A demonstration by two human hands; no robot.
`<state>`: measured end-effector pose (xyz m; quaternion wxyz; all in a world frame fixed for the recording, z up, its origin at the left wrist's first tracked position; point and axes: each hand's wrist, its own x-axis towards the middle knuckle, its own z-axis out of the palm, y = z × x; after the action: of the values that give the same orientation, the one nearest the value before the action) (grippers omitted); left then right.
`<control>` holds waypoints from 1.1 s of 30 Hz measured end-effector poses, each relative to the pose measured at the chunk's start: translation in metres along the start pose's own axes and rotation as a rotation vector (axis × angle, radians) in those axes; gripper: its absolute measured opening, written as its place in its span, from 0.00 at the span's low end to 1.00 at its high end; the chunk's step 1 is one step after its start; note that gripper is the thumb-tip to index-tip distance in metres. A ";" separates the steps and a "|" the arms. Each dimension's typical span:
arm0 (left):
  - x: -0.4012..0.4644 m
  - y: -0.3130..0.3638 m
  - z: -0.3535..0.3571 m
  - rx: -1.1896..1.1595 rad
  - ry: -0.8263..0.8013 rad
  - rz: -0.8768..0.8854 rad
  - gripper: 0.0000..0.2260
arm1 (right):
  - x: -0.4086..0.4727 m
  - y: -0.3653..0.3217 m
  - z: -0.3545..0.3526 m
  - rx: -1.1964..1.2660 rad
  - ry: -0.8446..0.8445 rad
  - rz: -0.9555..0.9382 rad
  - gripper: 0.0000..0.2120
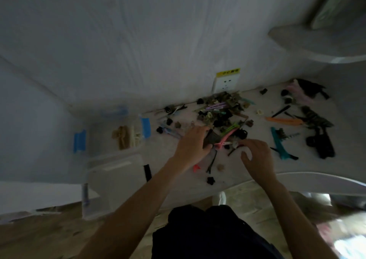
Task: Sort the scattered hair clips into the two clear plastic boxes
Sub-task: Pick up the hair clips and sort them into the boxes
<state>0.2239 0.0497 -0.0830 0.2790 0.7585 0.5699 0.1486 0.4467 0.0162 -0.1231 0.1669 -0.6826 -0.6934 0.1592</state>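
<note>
Two hands work at the near edge of a pile of hair clips (221,116) on the pale desk (178,163). The left hand (193,145) lies over a dark clip (212,137), fingers bent around it. The right hand (257,155) has curled fingers just beside a pink clip (223,142); whether this grip pinches something I cannot tell (the picture is blurred). To the left of the left hand stands a clear box (111,134) with blue latches, holding beige clips (122,137). A second clear box (114,179) stands nearer. Beyond the pile, a wall socket (224,83) carries a yellow label, not readable.
</note>
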 end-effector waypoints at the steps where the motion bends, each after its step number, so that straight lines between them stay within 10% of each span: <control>1: 0.009 0.007 0.018 0.035 -0.077 -0.057 0.25 | 0.001 0.011 0.000 -0.031 -0.049 0.009 0.18; 15: 0.017 0.017 0.043 -0.255 -0.045 -0.353 0.25 | 0.133 0.005 -0.017 -0.016 -0.038 -0.020 0.24; 19: 0.008 0.032 0.018 -0.389 0.104 -0.344 0.23 | 0.158 -0.003 -0.007 -0.017 -0.179 0.036 0.27; 26: -0.026 0.026 -0.058 -0.452 0.594 -0.290 0.20 | 0.120 -0.016 -0.026 0.159 0.074 -0.009 0.17; 33: -0.071 -0.058 -0.115 -0.328 0.870 -0.658 0.19 | 0.084 -0.072 -0.006 0.827 -0.171 0.212 0.14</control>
<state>0.0947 0.0233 -0.0187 0.1644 0.3569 0.8080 0.4390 0.3843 0.0987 -0.0840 0.3510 -0.6099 -0.5087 0.4960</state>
